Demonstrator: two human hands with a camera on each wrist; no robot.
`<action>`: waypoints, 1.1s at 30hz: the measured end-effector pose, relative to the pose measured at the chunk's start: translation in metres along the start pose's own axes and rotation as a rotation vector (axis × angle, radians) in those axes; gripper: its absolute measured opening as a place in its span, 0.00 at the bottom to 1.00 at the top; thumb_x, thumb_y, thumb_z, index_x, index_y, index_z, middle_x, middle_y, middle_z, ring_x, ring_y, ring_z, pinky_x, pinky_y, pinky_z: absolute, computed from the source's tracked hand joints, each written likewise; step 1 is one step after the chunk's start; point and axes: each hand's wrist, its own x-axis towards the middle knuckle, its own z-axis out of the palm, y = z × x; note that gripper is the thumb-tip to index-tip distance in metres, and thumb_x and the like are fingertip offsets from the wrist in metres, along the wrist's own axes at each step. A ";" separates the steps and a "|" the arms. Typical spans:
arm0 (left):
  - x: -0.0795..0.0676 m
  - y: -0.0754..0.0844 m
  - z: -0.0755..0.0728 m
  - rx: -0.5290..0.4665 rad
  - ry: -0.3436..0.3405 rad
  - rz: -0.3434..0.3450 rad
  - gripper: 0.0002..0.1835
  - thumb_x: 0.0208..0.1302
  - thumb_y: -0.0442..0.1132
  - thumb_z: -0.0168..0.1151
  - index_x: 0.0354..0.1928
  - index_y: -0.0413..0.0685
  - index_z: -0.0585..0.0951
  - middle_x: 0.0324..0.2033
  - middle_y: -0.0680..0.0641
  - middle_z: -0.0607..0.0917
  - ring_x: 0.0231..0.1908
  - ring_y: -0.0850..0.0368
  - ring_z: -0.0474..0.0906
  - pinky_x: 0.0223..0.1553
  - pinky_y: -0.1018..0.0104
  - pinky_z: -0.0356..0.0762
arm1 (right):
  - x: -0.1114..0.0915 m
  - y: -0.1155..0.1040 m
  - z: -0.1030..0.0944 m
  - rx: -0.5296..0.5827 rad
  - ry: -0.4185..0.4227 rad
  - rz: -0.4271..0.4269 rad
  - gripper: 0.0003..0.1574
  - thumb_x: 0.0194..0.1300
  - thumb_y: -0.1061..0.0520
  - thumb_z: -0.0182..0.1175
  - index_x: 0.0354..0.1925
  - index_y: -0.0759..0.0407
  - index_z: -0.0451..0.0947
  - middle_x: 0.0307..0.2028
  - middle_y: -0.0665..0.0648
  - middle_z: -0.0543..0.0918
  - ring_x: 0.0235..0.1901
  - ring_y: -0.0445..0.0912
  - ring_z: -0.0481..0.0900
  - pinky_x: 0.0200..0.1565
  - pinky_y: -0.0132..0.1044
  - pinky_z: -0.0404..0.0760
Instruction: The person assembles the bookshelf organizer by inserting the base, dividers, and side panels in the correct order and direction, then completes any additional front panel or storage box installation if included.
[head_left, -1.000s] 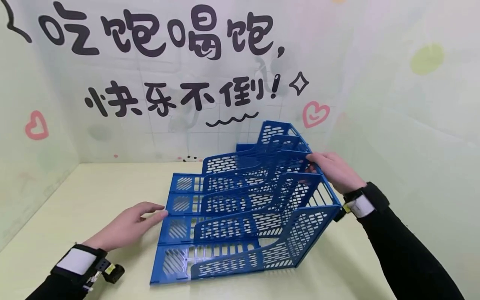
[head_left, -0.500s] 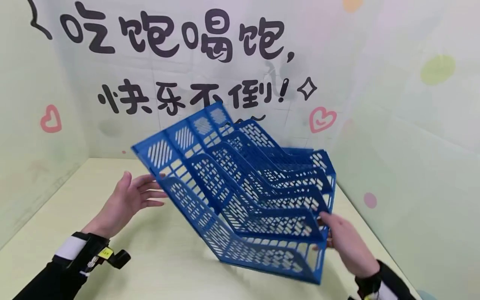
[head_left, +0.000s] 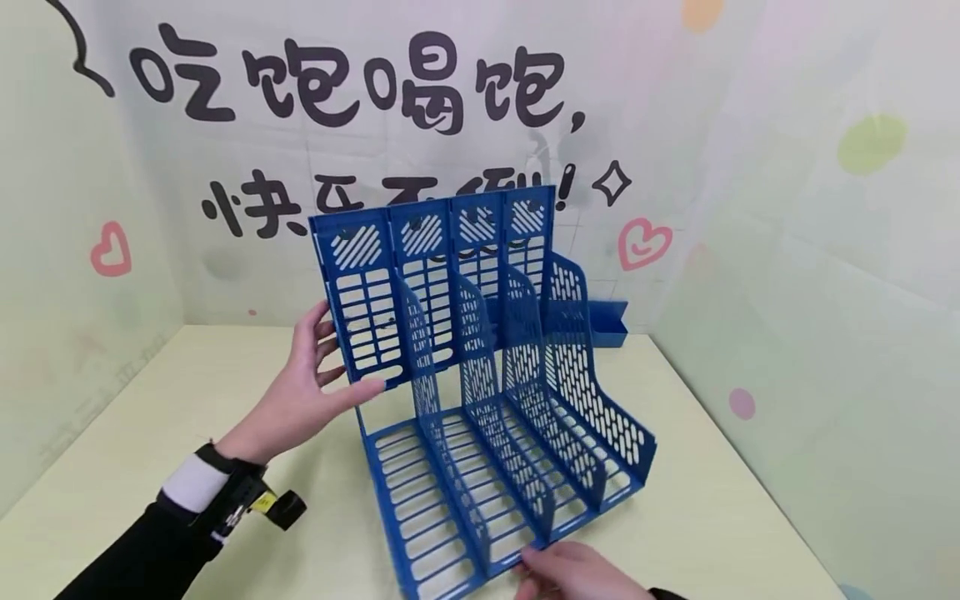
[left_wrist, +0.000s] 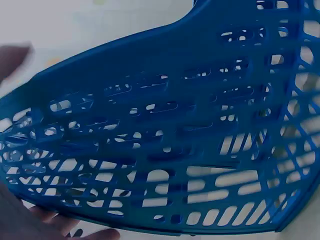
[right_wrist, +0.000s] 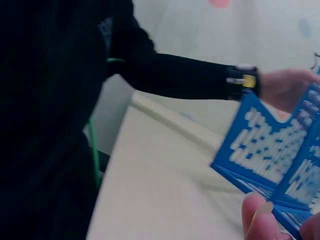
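Note:
A blue plastic file rack [head_left: 457, 417] with slotted panels fills the middle of the head view. Its back panel stands up at the far side, and several dividers rise from the slatted base, which angles toward me. My left hand [head_left: 300, 383] grips the rack's left edge, thumb in front and fingers behind the back panel. At the front edge of the base, my right hand [head_left: 573, 571] pinches the rim, partly cut off by the frame. The left wrist view shows the slotted panels [left_wrist: 165, 110] up close; the right wrist view shows fingertips [right_wrist: 260, 217] beside the rack [right_wrist: 265, 145].
Behind the rack, a separate-looking blue trough-shaped piece [head_left: 607, 325] lies near the back wall. The pale tabletop [head_left: 150, 433] spreads around the rack. Printed sheets [head_left: 787, 275] with writing and hearts line the back and sides.
The rack has turned from lying with its openings to the left to back panel upright. My left hand has come onto its left edge; my right hand has moved down to the front rim.

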 end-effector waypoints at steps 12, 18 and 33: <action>0.043 -0.013 -0.025 -0.019 -0.039 -0.008 0.50 0.78 0.30 0.55 0.90 0.57 0.39 0.82 0.34 0.61 0.79 0.34 0.62 0.72 0.35 0.73 | 0.019 -0.018 0.021 -0.042 -0.324 0.080 0.23 0.87 0.50 0.52 0.65 0.64 0.82 0.52 0.50 0.91 0.48 0.39 0.85 0.55 0.31 0.84; 0.043 -0.015 -0.033 -0.043 -0.071 0.004 0.45 0.83 0.35 0.54 0.90 0.57 0.42 0.80 0.34 0.66 0.75 0.37 0.67 0.67 0.61 0.77 | -0.005 -0.078 -0.009 -0.166 -0.315 -0.252 0.19 0.87 0.56 0.53 0.63 0.64 0.81 0.43 0.51 0.91 0.37 0.39 0.87 0.42 0.32 0.88; 0.105 0.054 -0.058 -0.344 0.057 -0.043 0.35 0.85 0.71 0.36 0.71 0.53 0.72 0.68 0.49 0.78 0.71 0.50 0.73 0.65 0.62 0.77 | 0.031 -0.288 -0.130 -0.281 0.685 -0.593 0.41 0.86 0.31 0.50 0.74 0.61 0.72 0.71 0.61 0.80 0.68 0.52 0.80 0.70 0.46 0.82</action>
